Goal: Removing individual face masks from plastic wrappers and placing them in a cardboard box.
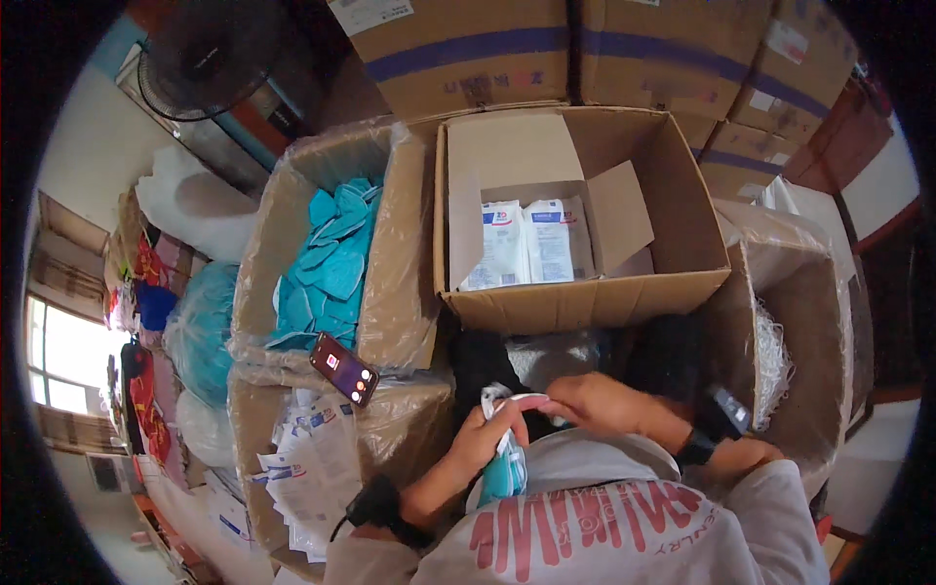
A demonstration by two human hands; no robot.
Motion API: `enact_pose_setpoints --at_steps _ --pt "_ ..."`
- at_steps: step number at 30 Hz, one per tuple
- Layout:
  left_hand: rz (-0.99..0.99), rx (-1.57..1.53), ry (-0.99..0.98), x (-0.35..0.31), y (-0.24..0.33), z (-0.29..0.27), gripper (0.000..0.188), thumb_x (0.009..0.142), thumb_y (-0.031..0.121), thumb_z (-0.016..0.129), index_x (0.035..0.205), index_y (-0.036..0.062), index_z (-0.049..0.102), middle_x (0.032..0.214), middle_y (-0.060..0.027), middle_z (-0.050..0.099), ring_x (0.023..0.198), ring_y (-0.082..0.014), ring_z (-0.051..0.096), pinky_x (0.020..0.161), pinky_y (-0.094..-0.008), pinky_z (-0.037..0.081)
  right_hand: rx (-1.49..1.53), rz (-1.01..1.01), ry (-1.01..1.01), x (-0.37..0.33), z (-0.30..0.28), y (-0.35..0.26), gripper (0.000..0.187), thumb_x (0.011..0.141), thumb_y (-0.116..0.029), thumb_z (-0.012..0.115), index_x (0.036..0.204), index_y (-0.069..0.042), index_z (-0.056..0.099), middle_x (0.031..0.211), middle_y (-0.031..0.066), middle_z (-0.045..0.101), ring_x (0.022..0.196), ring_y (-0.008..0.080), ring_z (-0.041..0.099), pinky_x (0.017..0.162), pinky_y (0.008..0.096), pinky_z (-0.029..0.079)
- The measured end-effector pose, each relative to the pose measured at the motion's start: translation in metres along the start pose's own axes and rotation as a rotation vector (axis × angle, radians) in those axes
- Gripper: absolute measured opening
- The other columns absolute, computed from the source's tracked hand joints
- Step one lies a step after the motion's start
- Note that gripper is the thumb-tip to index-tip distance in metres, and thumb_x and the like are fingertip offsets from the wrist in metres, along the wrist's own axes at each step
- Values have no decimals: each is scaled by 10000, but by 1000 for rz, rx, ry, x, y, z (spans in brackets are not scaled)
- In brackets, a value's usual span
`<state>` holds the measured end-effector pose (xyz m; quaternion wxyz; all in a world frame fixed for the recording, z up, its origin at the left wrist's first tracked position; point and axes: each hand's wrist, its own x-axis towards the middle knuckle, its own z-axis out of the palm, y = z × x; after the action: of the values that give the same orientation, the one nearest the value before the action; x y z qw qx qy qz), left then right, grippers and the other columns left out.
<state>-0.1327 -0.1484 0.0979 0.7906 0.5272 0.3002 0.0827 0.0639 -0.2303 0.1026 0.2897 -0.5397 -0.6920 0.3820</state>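
My left hand (481, 436) is closed around a teal face mask (504, 474) in front of my shirt. White elastic straps (497, 394) stick up at the top of that grip. Close beside it, my right hand (588, 402) pinches a white strand that runs across from the left hand. Teal masks like this one lie heaped (327, 263) in a plastic-lined carton at the far left. Straight ahead, a small inner box (512, 156) with its flaps up holds white printed packets (549, 244).
The large carton (585, 310) surrounds the inner box. A phone (343, 369) rests on the left carton edge, above flat printed bags (307, 468) in a lower carton. White elastic loops (772, 366) hang in the right carton (817, 341). Stacked sealed cartons (468, 58) stand behind; a fan (200, 68) is far left.
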Motion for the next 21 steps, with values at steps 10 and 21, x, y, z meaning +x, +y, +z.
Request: enact_pose_setpoints --at_steps 10,21 --pt "93 1320 56 14 12 5 398 885 368 410 814 46 632 689 -158 616 666 -312 610 596 -402 474 -163 193 -214 2 20 -3 250 861 -255 454 907 -24 537 794 196 585 742 381 562 641 454 437" --pt "17 1099 -559 3 7 34 364 867 383 396 1099 117 483 899 -218 575 806 -368 580 691 -446 451 102 44 -578 -38 -26 -29 239 881 -249 471 965 -33 525 905 196 566 845 379 532 705 404 420"
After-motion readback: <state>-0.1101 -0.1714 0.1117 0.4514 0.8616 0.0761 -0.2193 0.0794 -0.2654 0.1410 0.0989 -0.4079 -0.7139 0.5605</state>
